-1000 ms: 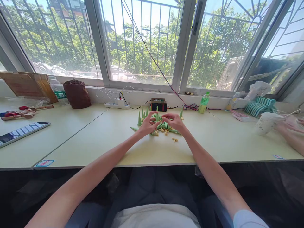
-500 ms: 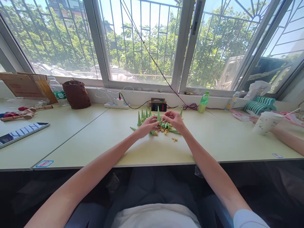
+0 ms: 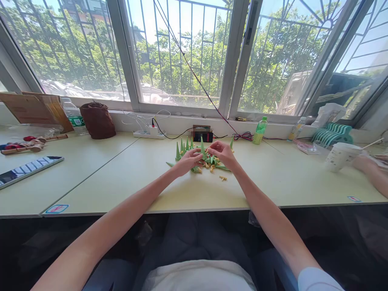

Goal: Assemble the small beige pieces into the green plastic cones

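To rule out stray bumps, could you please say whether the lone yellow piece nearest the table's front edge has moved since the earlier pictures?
No, in no visible direction: the yellow piece keeps its place against the front edge.

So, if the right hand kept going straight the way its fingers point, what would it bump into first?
The right hand would probably first meet the upright green cone at the left hand, though depth is unclear.
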The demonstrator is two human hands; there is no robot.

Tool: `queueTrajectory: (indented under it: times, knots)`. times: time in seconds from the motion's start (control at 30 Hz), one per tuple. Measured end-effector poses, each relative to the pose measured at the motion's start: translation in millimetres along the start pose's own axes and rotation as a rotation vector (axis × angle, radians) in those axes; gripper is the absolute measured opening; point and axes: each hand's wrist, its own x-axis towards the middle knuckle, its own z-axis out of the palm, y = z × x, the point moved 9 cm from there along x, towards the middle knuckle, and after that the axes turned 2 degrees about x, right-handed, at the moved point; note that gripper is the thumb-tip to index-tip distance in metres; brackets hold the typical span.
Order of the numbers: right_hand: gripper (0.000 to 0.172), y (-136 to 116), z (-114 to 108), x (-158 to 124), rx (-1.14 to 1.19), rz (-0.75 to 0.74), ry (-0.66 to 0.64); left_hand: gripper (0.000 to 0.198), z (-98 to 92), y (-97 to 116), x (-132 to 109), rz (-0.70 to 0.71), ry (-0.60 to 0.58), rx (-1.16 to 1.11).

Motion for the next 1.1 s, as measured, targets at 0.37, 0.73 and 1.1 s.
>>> queueTrajectory:
  times: [0.37,0.73,1.1]
  knots:
    - [0.035,5.5,1.3,1.2,0.047,0.009,-0.013,0.043,2.3,3.9,-1.4,0.020,0.004,0.069]
    - [0.036,3.4,1.4,1.7,0.021,-0.016,-0.022,0.044,-10.8,13.2,-3.1,0.058,0.170,0.146]
    - [0.029,4.1,0.8,2.8,0.048,-0.032,-0.015,0.042,-18.7,15.2,-4.7,0.049,0.248,0.179]
